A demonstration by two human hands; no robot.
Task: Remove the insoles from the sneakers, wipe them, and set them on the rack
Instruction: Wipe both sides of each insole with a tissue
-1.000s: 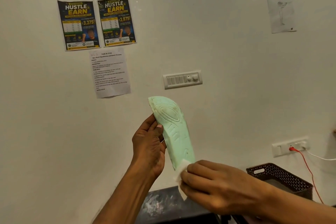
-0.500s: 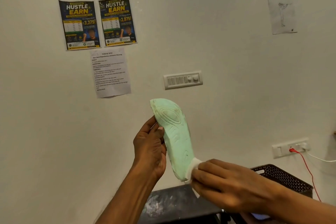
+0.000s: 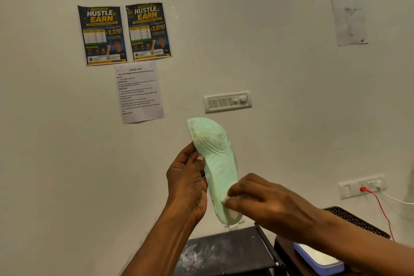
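Below the wall switch plate (image 3: 227, 101), a pale green insole (image 3: 215, 163) is held up in front of the wall, standing nearly upright with its ridged underside facing the camera and its rounded top end leaning left. The left hand (image 3: 187, 182) grips the insole's left edge about midway down, thumb pressed on the near face and fingers curled behind. The right hand (image 3: 266, 201) comes in from the right with its fingers closed around a small white wipe (image 3: 233, 212), which is pressed against the insole's lower right part. This hand is motion-blurred.

Under the insole's bottom end sits a dark shelf top (image 3: 224, 251) with whitish smears. To the right of the insole, behind the right forearm, is a dark perforated basket (image 3: 358, 222), and near the forearm lies a blue-rimmed white object (image 3: 318, 257) whose kind I cannot tell. A red cable (image 3: 380, 206) is plugged into a wall socket (image 3: 360, 186) farther right. Up and left of the insole hang a printed task sheet (image 3: 139, 93) and two dark posters (image 3: 102, 34).
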